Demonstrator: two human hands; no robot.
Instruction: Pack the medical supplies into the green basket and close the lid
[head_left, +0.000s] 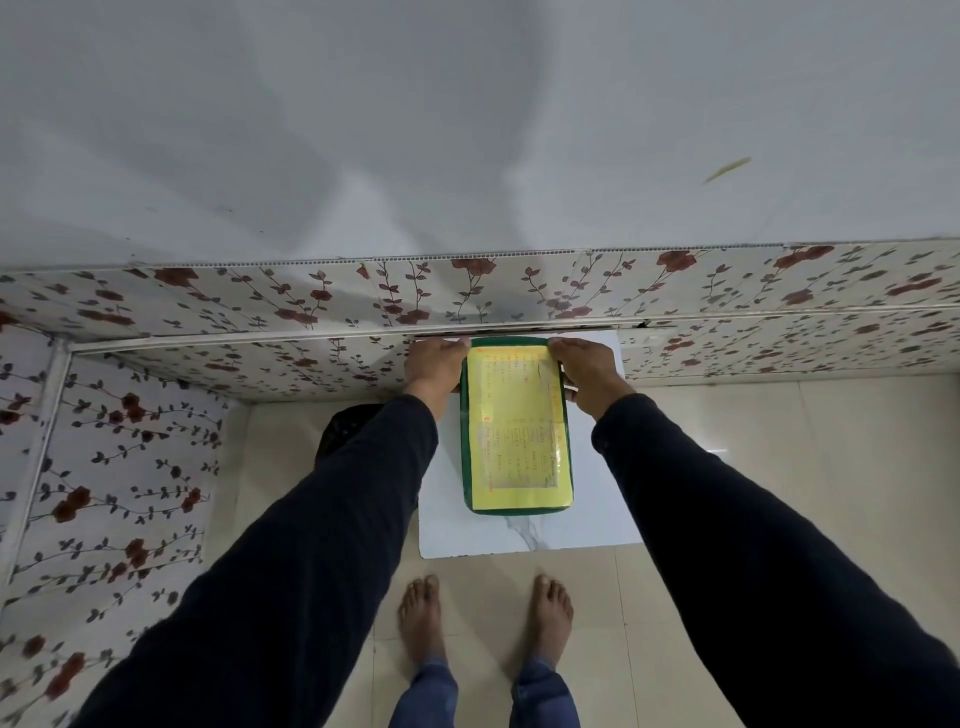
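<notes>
The green basket (519, 506) is sitting on the white marble-patterned bench (592, 525), with its lid (511, 431) lying flat over the top and showing a yellow printed sheet. The left hand (434, 364) is resting against the far left corner of the basket, fingers curled over the lid edge; the right hand (587, 371) is doing the same at the far right corner, so the basket is lying between the two hands and extending from them toward the person. Both hands are partly closed around the lid rim; how firmly they are gripping cannot be determined. Dark sleeves (322, 525) are covering both arms. A dark object (337, 428) is lying just outside the left forearm, beside the bench. Beyond both hands, a floral-patterned wall panel (260, 306) is running across the view. The person's bare feet (421, 613) are standing on the tiled floor (727, 467), near the bench's closest edge.
</notes>
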